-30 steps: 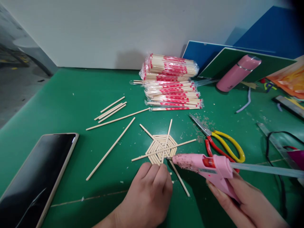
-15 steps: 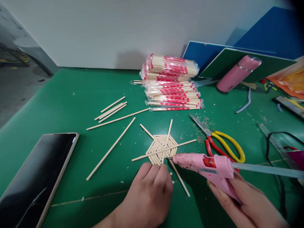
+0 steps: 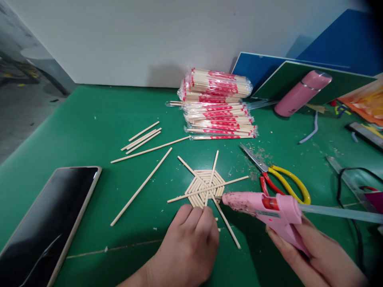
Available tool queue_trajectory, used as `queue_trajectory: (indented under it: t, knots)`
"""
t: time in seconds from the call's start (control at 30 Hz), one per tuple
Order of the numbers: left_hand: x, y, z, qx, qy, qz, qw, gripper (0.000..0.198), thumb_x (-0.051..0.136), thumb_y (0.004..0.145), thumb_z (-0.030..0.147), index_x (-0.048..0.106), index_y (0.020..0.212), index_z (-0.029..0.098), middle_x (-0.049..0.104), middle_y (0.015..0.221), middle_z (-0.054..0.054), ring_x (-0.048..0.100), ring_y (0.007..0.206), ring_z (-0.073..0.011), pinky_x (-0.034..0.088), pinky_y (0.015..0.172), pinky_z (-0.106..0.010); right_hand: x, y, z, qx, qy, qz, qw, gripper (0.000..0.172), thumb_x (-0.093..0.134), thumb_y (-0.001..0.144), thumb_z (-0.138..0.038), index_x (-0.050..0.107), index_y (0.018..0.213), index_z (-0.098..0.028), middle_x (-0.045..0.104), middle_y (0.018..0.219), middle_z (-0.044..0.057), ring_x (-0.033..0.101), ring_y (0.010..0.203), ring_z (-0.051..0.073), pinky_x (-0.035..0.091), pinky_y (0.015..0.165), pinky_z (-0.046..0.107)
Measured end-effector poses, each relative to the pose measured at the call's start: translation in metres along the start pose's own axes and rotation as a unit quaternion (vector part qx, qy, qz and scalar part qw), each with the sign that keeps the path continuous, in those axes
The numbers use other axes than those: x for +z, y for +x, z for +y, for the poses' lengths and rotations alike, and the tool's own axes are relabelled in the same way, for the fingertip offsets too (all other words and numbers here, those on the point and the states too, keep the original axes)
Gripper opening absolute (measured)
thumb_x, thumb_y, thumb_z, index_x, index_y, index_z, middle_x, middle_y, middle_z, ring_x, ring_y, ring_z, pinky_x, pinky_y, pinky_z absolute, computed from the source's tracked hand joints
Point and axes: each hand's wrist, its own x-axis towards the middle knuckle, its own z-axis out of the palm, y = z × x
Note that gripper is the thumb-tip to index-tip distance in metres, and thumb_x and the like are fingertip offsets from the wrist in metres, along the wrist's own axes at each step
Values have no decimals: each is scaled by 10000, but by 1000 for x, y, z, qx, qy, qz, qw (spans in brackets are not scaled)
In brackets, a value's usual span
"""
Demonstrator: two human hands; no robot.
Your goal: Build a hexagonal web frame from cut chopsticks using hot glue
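Holds pink glue gun [image 3: 254, 204] in right hand [image 3: 324, 251], slightly farther right than before; curls left hand [image 3: 191, 243] at stick hexagon [image 3: 197, 186], hiding fingertips; cannot tell its grip.

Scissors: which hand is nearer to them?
Right. The right hand, gripping the glue gun, is on the near side of the scissors; the left hand is farther left, by the stick hexagon.

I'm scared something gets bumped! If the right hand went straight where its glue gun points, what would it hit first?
Probably the wooden-stick hexagon, just ahead of the nozzle of the pink glue gun in the right hand. The nozzle might touch it or sit just above; depth is unclear.
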Motion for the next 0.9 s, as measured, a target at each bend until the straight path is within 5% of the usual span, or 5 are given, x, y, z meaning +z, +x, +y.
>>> queue_trajectory:
  t: [0.17, 0.37, 0.6, 0.73, 0.9]
  knots:
    - [-1, 1, 0, -1, -1, -6, 1000, 226, 362, 783, 89, 588, 772, 95, 541, 742, -91, 464, 633, -180, 395, 592, -336, 3, -3, 3, 3, 30, 14, 999, 274, 502, 781, -308, 524, 1053, -276, 675, 753, 6, 638, 556, 168, 510, 428, 194]
    - [-5, 1, 0, -4, -3, -19, 1000, 238, 352, 779, 80, 587, 799, 104, 556, 782, -93, 482, 663, -180, 407, 611, -335, 6, 2, 3, 13, 36, 8, 999, 288, 496, 786, -316, 540, 1058, -229, 675, 819, 33, 638, 618, 168, 520, 501, 207]
    - [-3, 0, 0, -2, 0, -6, 1000, 221, 369, 768, 86, 589, 791, 101, 563, 756, -91, 496, 650, -186, 412, 613, -342, 9, 0, 3, -6, 78, 19, 997, 374, 526, 769, -287, 489, 1141, -272, 672, 740, 14, 619, 544, 171, 496, 417, 217]
    - [-4, -1, -2, 1, -1, -13, 1000, 226, 373, 761, 85, 590, 822, 99, 570, 793, -96, 497, 664, -189, 409, 624, -342, 12, -3, 9, 2, 105, 33, 994, 290, 557, 744, -281, 535, 1033, -276, 668, 700, 6, 594, 470, 155, 474, 368, 197]
    - [-4, 0, -1, -21, -30, -12, 999, 261, 337, 774, 71, 590, 825, 111, 558, 749, -79, 477, 636, -180, 387, 595, -327, 18, -14, 16, 74, 176, 0, 982, 321, 532, 773, -290, 489, 1090, -263, 658, 848, 29, 636, 681, 176, 527, 531, 190]
